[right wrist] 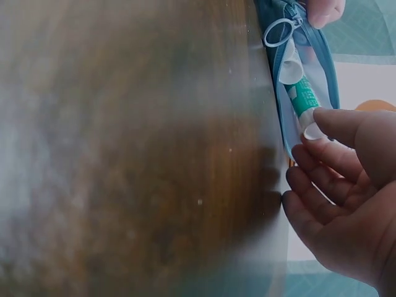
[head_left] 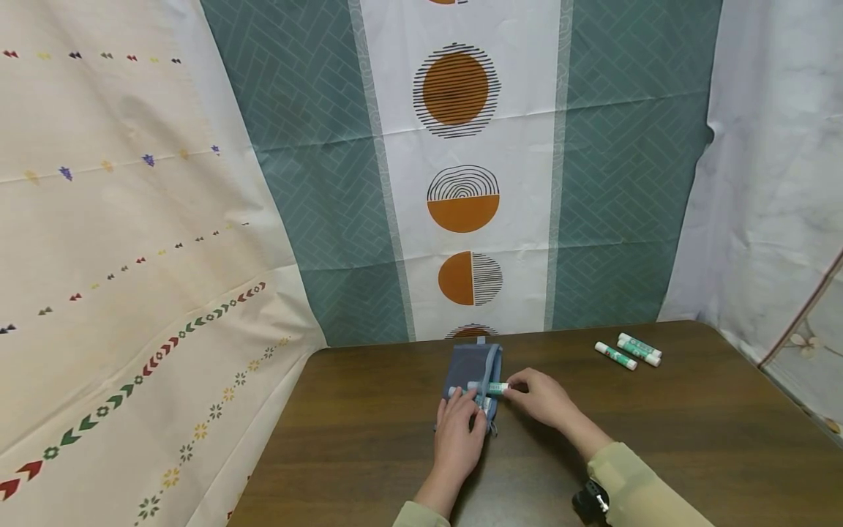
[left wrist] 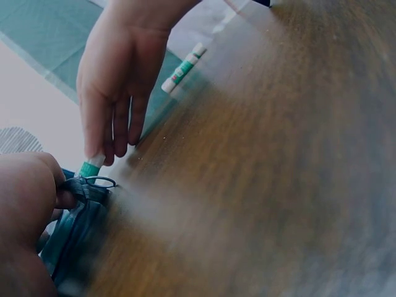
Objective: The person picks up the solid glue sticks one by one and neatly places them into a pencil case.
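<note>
A blue-grey zip pouch (head_left: 466, 362) lies on the table with its zipped side spread apart. My left hand (head_left: 457, 439) grips the pouch by its near part. At the opening, my right hand (head_left: 543, 397) pinches the white end of a green glue stick (right wrist: 303, 96) between thumb and fingers. That glue stick is partly inside the pouch. Beside it in the pouch, the white end of another glue stick (right wrist: 291, 71) shows. A ring-shaped zip pull (right wrist: 278, 33) hangs at the near end of the opening. The pouch hides much of the left fingers in the left wrist view.
Three glue sticks, one (head_left: 615, 356) apart from a touching pair (head_left: 640, 353), lie at the table's back right. The brown wooden table (head_left: 356, 439) reaches back to a patterned cloth (head_left: 329, 183). A black device (head_left: 588, 503) sits at the right wrist.
</note>
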`<state>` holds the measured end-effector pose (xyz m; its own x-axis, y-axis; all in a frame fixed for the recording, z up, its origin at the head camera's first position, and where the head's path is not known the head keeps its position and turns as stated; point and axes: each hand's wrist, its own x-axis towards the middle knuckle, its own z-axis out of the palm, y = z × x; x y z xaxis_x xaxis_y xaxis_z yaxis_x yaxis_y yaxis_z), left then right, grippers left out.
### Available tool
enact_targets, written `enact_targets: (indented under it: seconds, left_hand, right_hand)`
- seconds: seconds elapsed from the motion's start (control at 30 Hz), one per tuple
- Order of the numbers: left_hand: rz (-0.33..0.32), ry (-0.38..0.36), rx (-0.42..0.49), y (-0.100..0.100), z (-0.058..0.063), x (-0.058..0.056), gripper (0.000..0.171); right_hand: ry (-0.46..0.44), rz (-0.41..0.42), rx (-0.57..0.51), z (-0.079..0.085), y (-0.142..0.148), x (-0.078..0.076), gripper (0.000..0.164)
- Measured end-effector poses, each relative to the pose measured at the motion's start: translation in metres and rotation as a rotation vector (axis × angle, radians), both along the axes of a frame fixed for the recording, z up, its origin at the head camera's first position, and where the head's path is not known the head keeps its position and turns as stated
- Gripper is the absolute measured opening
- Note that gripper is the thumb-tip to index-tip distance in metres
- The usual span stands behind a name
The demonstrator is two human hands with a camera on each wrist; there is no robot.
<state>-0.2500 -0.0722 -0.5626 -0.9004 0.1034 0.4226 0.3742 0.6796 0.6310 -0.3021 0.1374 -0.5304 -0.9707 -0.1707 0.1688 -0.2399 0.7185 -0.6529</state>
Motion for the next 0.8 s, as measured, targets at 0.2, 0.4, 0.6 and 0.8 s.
enact_targets:
  seconds: [0.2, 0.4, 0.6, 0.8]
  left_hand:
    - [0.004, 0.014, -0.002, 0.000, -0.001, 0.000, 0.021]
    - [0.003, 0.003, 0.000, 0.000, -0.002, -0.002, 0.022]
    - [-0.002, 0.014, 0.002, 0.000, -0.003, -0.002, 0.022]
    - [-0.003, 0.016, 0.003, 0.000, -0.003, -0.001, 0.022]
  right_hand:
    - [-0.012, 0.002, -0.001, 0.002, -0.005, 0.000, 0.018]
    - [-0.011, 0.014, 0.008, 0.001, -0.010, -0.004, 0.020]
    - [0.006, 0.034, 0.021, -0.001, -0.014, -0.008, 0.019]
    - [0.025, 0.050, 0.053, -0.001, -0.019, -0.011, 0.019]
